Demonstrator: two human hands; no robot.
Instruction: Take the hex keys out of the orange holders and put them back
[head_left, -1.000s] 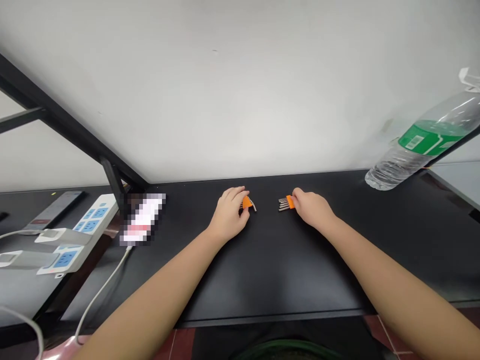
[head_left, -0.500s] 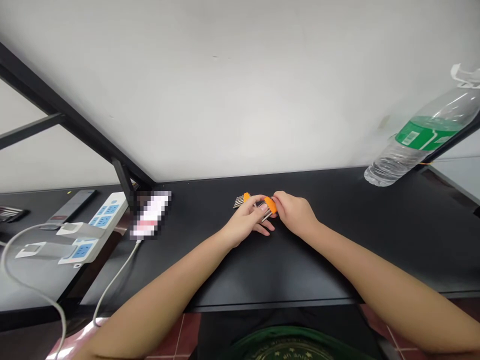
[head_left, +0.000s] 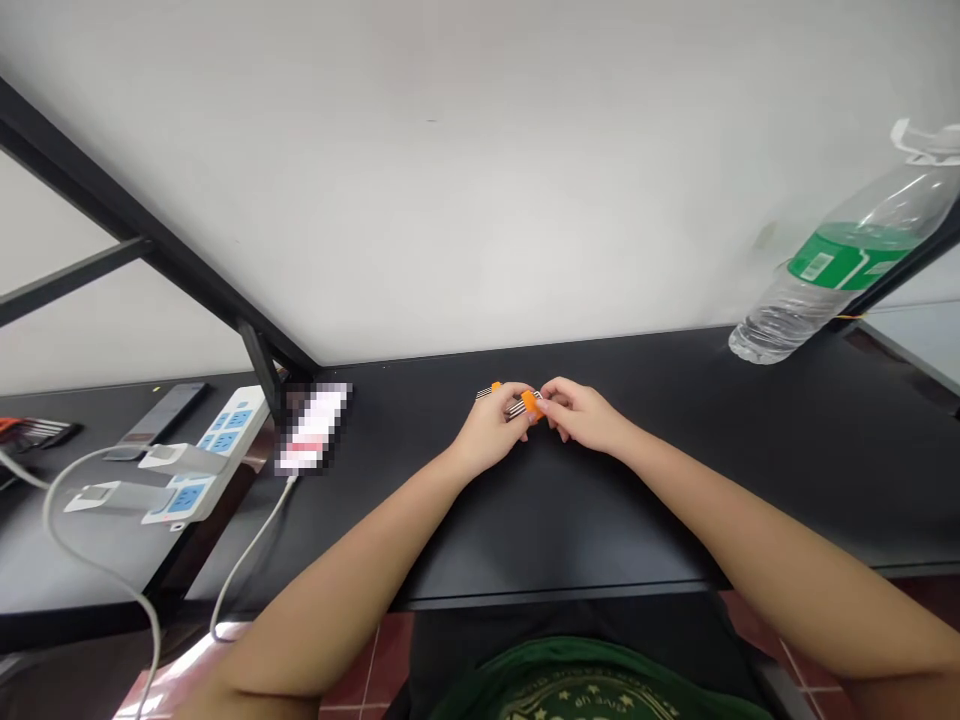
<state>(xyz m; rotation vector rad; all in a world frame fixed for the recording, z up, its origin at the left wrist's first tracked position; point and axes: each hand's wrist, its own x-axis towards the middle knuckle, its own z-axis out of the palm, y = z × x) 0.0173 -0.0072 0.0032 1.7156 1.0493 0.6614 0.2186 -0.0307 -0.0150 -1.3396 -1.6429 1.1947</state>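
Head view – 2 orange-clipped hex key sets (head_left: 525, 403) – metal, pinched together.

orange key holder (head_left: 532, 402), black table (head_left: 570, 520), green-labelled bottle (head_left: 840, 275)

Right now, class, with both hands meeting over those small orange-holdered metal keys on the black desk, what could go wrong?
1. The left hand and right hand pinch two key sets close together; thin keys might slip out onto the desk.
2. Their ends point toward the fingers, so a poke is possible.
3. The water bottle stands at the desk's right; a wide elbow swing might topple it.
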